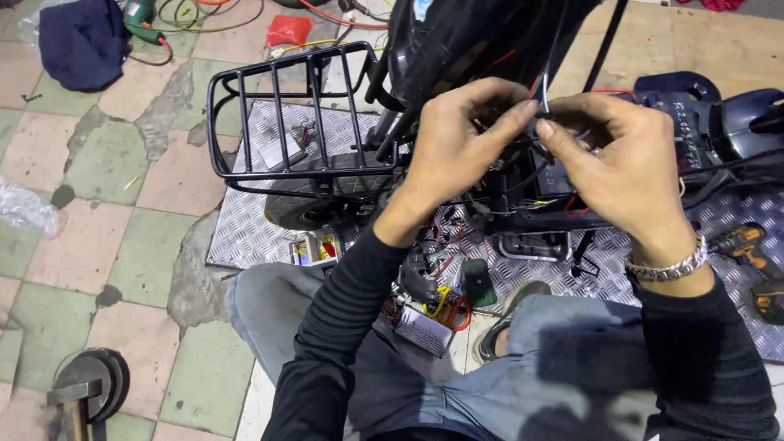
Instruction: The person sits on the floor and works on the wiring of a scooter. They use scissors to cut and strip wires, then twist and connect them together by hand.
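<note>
My left hand (461,139) and my right hand (616,159) meet in front of a black electric scooter (457,41). Both pinch thin coloured wires (544,91) that come out of the scooter's open body; fingertips of the two hands nearly touch. A metal bracelet (671,266) sits on my right wrist. Below the hands a tangle of wires (445,302), a silver finned controller box (423,330) and a small black part (478,283) lie on the plate. The wire ends between my fingers are partly hidden.
A black wire basket (286,122) sticks out over the scooter's wheel (314,208). The scooter stands on a diamond-pattern metal plate (245,229). A cordless drill (755,253) lies at right. A dark cloth (82,41), green tool (139,16), cables and a hammer (77,400) lie on the tiled floor.
</note>
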